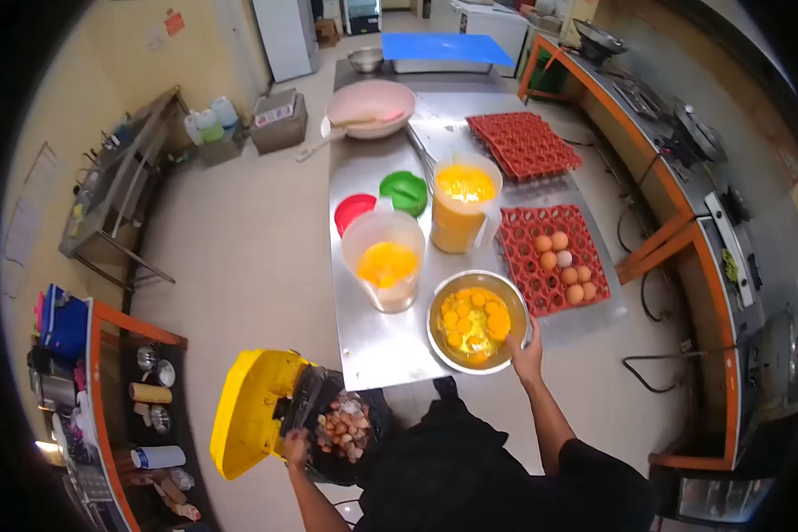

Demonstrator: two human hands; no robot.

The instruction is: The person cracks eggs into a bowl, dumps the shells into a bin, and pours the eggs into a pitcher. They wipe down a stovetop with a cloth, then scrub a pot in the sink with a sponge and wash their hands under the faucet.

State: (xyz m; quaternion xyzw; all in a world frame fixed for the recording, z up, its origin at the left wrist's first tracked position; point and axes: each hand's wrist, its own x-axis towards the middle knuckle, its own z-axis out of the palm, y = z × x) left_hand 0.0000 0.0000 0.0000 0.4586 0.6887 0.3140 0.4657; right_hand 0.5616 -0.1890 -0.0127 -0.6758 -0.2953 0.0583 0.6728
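The right hand (pixel 525 350) of the person is closed around the rim of a round, silver-coloured metal bowl (pixel 496 282), which is at the near edge of the shiny steel worktop (pixel 363 341). In this bowl there are many yellow egg yolks (pixel 477 321) with clear egg white. The left hand (pixel 297 448) is low, beside a bin with an open yellow plastic lid (pixel 244 417) and a black plastic liner (pixel 315 387). Its fingers are curled, but one cannot tell whether they hold something. Inside the liner lies a heap of broken brown eggshells (pixel 344 428).

Behind the bowl, to the left, stands a wide translucent plastic pitcher (pixel 363 232), partly filled with yolks. A second, taller translucent pitcher with a handle (pixel 488 229) stands behind the bowl and is much fuller. To the right of it lies a red egg tray (pixel 519 232), on which eight eggs (pixel 568 277) are sitting, one paler than the others. Farther back is a stack of red egg trays (pixel 523 142).
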